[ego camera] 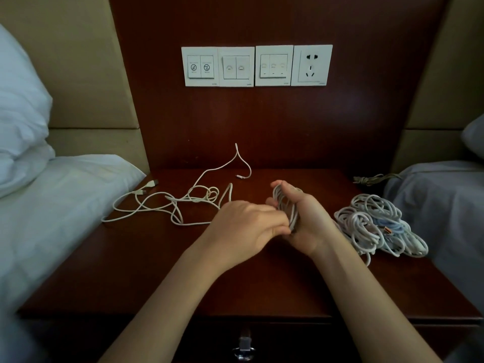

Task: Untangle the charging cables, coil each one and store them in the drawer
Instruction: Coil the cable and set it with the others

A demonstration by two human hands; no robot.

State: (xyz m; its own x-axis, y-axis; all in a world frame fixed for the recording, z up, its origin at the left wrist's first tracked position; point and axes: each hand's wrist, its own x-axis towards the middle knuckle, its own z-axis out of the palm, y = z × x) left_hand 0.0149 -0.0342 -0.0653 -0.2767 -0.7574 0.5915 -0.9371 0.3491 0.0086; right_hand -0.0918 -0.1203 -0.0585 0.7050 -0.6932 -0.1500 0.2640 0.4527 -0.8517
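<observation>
Coil of thin white charging cable [286, 208] held upright above the middle of the dark red-brown wooden nightstand top [162, 258], slightly right of centre. Right hand [309, 221] grips it, palm toward the left, fingers wrapped round the bundled turns, thumb up at the top of the loop. Left hand [246, 226] comes in from the left, fingers curled, tips pinching at the coil's lower turns; motion blur there, so it may be a free end or a full turn under those fingertips. Both forearms bare, reaching in over the front edge. Loose tangle of white cables [183, 200] sprawls over the left half of the top, one strand arching up toward the back edge, plugs lying near the left edge. Heap of coiled white cables [377, 224] sits at the right edge, just beside the right wrist, a pale blue strand and an orange connector showing in it. Dull brown cord [372, 178] lies at the back right corner. Below the front edge, dark wooden drawer [275, 336] closed, with metal pull handle [245, 344]. On the wooden wall panel behind: row of white switch plates [235, 66] and a white wall socket [312, 65]. White pillow [21, 113] and white bed sheet [52, 205] to the left; grey bedding [445, 205] to the right.
</observation>
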